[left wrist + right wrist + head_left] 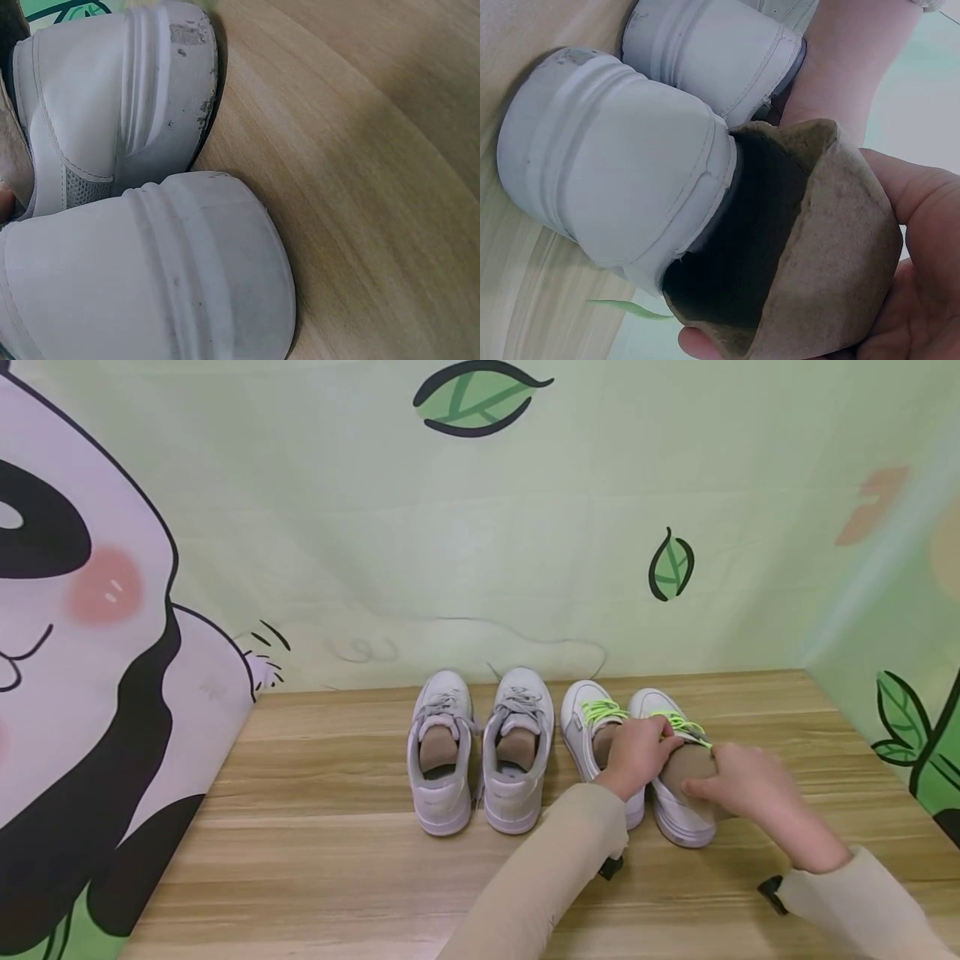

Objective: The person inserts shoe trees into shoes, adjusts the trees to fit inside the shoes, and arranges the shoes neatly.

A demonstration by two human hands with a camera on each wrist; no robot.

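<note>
The rightmost white sneaker [678,827], with neon green laces [678,722], has a brown moulded paper-pulp shoe insert [688,768] in its opening. My right hand [750,785] grips that insert, thumb on the near side and fingers on the far side. In the right wrist view the insert [829,247] is tilted up at the heel, its hollow dark inside. My left hand [637,756] reaches over the neighbouring green-laced sneaker [576,727], fingertips pinching at the tongue and lace edge of the rightmost one. Another brown insert [602,745] sits in that neighbouring sneaker, partly hidden by the left hand.
Left of these stands a pair of white sneakers with grey laces, a left one [442,802] and a right one [513,797], each with a brown insert inside. All rest on a wood-grain surface [315,860] against a green wall sheet [525,568] with panda and leaf prints.
</note>
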